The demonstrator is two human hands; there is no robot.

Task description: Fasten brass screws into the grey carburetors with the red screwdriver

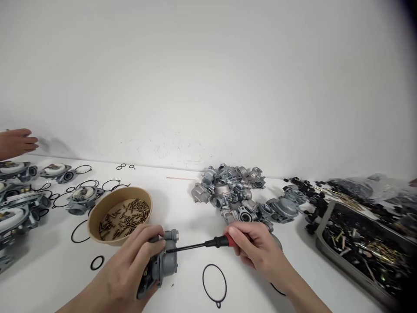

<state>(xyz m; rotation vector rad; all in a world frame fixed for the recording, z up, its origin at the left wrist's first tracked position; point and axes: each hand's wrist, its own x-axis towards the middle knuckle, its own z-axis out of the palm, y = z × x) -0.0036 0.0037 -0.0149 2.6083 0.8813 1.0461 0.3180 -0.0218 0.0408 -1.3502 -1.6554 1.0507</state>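
My left hand [133, 265] is wrapped round a grey metal carburetor [167, 263], tilted on its side low over the table. In my right hand [257, 250] is a screwdriver [216, 242] with a red and black handle and a dark shaft. The shaft lies nearly level, and its tip meets the carburetor's side close to my left fingers. Whatever screw the tip may be on is too small to make out. Between my hands a black rubber gasket ring [214, 283] lies flat on the white table.
A tan bowl [94, 226] of small brass parts stands behind my left hand. Finished-looking metal carburetors [228, 189] are piled at the back. At right sits a grey tray [355, 274] of black and brass pieces. Open carburetors [83, 198] lie left, below another person's hand [18, 143].
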